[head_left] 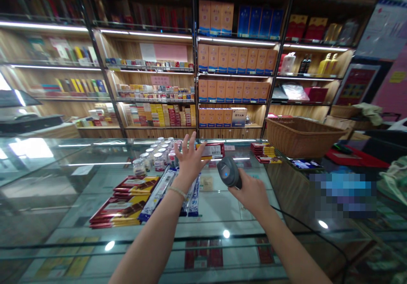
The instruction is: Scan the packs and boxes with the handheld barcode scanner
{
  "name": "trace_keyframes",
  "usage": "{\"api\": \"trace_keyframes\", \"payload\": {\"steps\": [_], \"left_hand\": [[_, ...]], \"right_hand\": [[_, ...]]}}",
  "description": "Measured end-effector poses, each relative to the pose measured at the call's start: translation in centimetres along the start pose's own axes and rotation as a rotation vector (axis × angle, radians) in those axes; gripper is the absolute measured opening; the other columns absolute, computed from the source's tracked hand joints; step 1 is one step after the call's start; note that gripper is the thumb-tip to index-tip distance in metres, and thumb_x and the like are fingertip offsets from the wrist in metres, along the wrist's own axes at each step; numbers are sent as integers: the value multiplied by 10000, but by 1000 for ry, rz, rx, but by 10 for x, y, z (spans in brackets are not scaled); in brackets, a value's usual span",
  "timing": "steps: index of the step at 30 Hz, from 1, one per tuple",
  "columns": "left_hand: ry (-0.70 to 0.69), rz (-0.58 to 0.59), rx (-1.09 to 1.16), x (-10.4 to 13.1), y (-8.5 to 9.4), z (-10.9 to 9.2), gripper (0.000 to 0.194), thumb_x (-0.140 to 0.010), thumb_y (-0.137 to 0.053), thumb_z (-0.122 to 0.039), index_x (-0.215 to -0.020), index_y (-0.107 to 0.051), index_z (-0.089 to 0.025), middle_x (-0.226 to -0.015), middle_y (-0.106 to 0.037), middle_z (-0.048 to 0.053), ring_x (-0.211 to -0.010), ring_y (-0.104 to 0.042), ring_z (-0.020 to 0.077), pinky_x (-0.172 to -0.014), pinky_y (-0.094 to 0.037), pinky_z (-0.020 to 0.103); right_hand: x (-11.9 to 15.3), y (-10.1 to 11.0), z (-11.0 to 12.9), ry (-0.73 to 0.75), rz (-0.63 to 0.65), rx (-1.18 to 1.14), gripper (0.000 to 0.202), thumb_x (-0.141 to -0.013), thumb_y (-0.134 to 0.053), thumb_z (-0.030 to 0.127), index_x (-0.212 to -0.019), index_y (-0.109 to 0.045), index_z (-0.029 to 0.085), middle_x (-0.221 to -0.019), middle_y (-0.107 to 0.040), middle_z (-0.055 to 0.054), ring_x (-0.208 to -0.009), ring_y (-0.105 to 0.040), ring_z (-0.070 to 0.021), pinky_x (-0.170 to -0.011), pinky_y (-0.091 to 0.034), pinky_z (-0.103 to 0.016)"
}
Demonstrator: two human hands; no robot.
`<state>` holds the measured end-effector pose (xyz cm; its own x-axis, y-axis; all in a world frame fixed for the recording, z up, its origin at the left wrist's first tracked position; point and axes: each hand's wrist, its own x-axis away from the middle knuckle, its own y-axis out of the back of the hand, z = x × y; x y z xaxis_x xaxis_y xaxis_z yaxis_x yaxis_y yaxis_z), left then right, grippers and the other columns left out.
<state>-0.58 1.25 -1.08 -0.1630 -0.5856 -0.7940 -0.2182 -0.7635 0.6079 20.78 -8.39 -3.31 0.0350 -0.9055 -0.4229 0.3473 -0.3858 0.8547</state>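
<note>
My right hand [253,192] is wrapped round the handle of a dark grey barcode scanner [226,170] with a small blue light; its cable trails down to the right. The scanner's head faces a red and yellow packet [216,151] whose barcode side shows. My left hand [188,159] is open, fingers spread, over the packet's left end; whether it touches the packet I cannot tell. Under and beside that hand lie long blue and white packets [160,190]. Stacked chocolate bars [117,207] in red and yellow wrappers sit left of them, with several small white-lidded jars [159,161] behind.
A glass display counter [222,216] spans the foreground, with goods under the glass. Another pile of chocolate bars [264,152] lies at its far right, before a wicker basket [302,135]. Lit shelves with orange boxes [237,59] and small packs stand behind.
</note>
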Motion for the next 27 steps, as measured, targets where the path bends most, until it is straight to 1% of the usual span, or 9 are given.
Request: {"api": "trace_keyframes", "payload": {"steps": [4, 7, 9, 12, 15, 18, 22, 27], "left_hand": [[3, 4, 3, 0, 1, -1, 632, -719, -883, -359, -1309, -658, -333, -1699, -288, 130, -1557, -240, 414, -1217, -28, 732], [7, 16, 1, -1, 3, -1, 644, -711, -889, -367, -1311, -655, -331, -1700, -285, 130, -1560, -233, 415, -1215, -41, 735], [9, 25, -5, -1, 4, -2, 653, -705, -894, -369, -1312, -655, -332, -1701, -282, 129, -1563, -224, 414, -1216, -52, 732], [11, 33, -11, -1, 5, -2, 653, -708, -892, -363, -1315, -653, -336, -1703, -279, 123, -1564, -223, 412, -1220, -44, 727], [7, 29, -11, 0, 4, -2, 651, -716, -886, -369, -1321, -649, -339, -1707, -271, 116, -1565, -222, 414, -1220, -34, 728], [0, 21, -17, 0, 3, -2, 657, -716, -886, -367, -1326, -644, -339, -1709, -262, 119, -1564, -223, 413, -1217, -45, 730], [-7, 5, 6, -1, 3, -2, 668, -699, -898, -354, -1318, -646, -334, -1708, -265, 119, -1560, -234, 410, -1223, -33, 725], [-12, -11, 38, 0, 1, -2, 655, -690, -902, -350, -1297, -657, -333, -1704, -279, 115, -1559, -239, 406, -1228, -27, 721]], "right_hand": [[-2, -2, -1, 10, -6, 8, 224, -851, -633, 346, -1035, -620, 220, -1021, -769, -61, -898, -738, -259, -671, -430, -300], [-4, -10, -5, 89, -60, -22, 284, -820, -650, 287, -1092, -625, 209, -1244, -717, -99, -1114, -693, -275, -801, -514, -336], [-6, -17, -9, 150, -106, -14, 321, -787, -675, 254, -1099, -637, 192, -1406, -632, -134, -1287, -602, -308, -945, -528, -399], [-8, -26, -12, 213, -146, 31, 304, -762, -701, 249, -1051, -663, 166, -1497, -552, -169, -1433, -458, -359, -1109, -460, -499], [-10, -31, -13, 252, -141, 74, 305, -758, -715, 279, -1033, -682, 151, -1528, -520, -186, -1490, -369, -384, -1183, -381, -551], [-12, -33, -13, 259, -115, 117, 316, -769, -718, 321, -1027, -698, 139, -1562, -483, -199, -1512, -331, -388, -1218, -321, -568], [-12, -36, -10, 278, -76, 156, 377, -784, -712, 389, -1060, -701, 132, -1638, -367, -212, -1545, -274, -379, -1246, -242, -590], [-12, -36, -8, 284, 19, 184, 446, -814, -676, 453, -1116, -695, 126, -1678, -262, -216, -1582, -181, -370, -1260, -112, -641]]}}
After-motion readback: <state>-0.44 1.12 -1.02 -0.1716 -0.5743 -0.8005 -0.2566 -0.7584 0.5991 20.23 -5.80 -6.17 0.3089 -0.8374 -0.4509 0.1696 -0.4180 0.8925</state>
